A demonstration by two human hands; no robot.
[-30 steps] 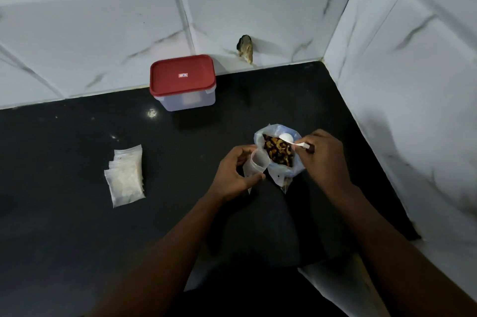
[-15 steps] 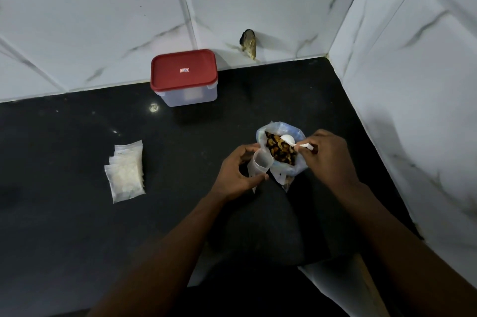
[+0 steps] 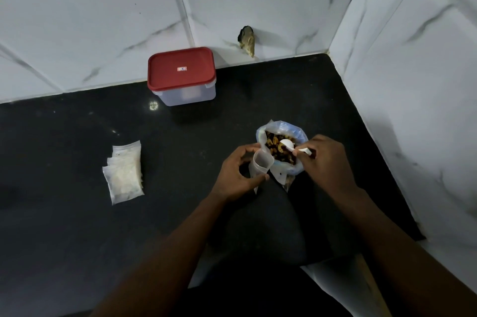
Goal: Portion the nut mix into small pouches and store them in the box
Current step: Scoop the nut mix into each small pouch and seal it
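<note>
Head view, right of centre on countertop [image 3: 77, 239] | left hand [image 3: 236, 176] grips open small pouch [image 3: 261, 164], mouth up, touching nut mix bag [image 3: 286, 127] on its left | right hand [image 3: 326, 161] pinches spoon [image 3: 288, 144], bowl in the mix, handle running right | pouch just left of spoon, a short tip away | lidded box [image 3: 182, 76] far-left

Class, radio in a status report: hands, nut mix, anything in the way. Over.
Left hand holds small pouch open. Right hand pinches spoon, bowl in nut mix bag. Box lid on, by the wall. Nothing between bag and pouch.
</note>
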